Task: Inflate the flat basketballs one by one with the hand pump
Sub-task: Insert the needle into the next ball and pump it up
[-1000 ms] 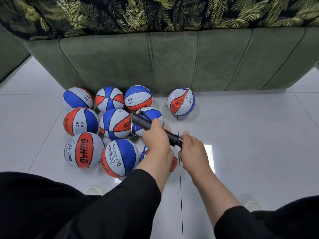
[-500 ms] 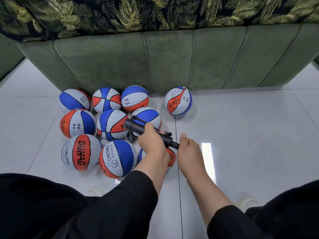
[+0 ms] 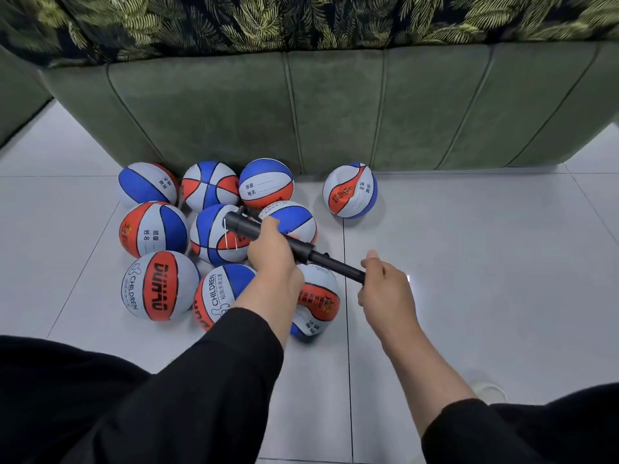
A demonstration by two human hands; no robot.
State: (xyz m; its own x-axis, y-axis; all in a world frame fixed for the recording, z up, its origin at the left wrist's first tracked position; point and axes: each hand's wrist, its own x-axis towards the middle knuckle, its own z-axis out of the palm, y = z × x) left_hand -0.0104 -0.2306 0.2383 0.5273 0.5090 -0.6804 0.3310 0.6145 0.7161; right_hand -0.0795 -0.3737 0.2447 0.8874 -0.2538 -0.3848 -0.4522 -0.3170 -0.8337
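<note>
A black hand pump point(image 3: 301, 251) hangs slanted over a cluster of red, white and blue basketballs. My left hand point(image 3: 273, 256) grips its barrel. My right hand point(image 3: 385, 291) grips the handle end, with the rod drawn partly out. Under my left wrist lies a dented, soft ball point(image 3: 318, 301). Another dented ball point(image 3: 350, 190) sits apart to the right, near the sofa. Round balls such as the one marked CHILDREN point(image 3: 157, 286) fill the left side. Where the pump's needle end goes is hidden.
A green sofa base point(image 3: 335, 108) with a leaf-pattern cushion above closes off the back. The balls rest on a white tiled floor point(image 3: 485, 262). My dark-clad legs fill the bottom corners.
My right hand has moved right, away from the left, drawing the pump's rod out. The barrel stays in my left hand over the balls.
</note>
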